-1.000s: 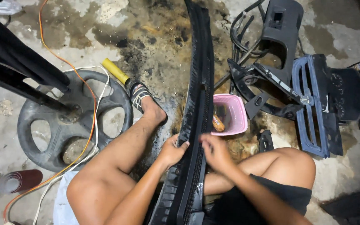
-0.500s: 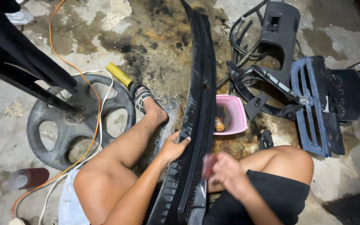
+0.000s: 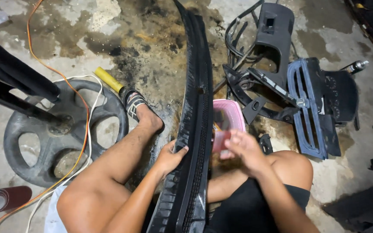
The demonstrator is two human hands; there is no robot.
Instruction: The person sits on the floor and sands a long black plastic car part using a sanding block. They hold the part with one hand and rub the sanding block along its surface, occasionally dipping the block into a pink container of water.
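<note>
Here, item one: a long black ribbed plastic trim panel, lying lengthwise from six o'clock up to twelve o'clock, its near end resting between the seated person's bare legs, so both hands can get at its edges without lifting it.

Item two: the left hand, at the panel's nine o'clock edge. Fingers are curled, the thumb hooked over the rim; it grasps the panel and appears to steady it against the lap.

Item three: the right hand, at three o'clock of the panel and apart from it. It is blurred; the fingers look partly closed about a small pinkish piece, though whether they truly pinch it I cannot tell.

Item four: a pink plastic square tub, on the floor just beside the panel at one o'clock of the right hand, within easy reach, likely for small parts.

Item five: a black steering wheel at nine o'clock, with orange and white cords laid across it.

Item six: assorted black car trim parts at two o'clock on the stained concrete floor.

Item seven: a yellow cylinder near the sandalled foot.
</note>
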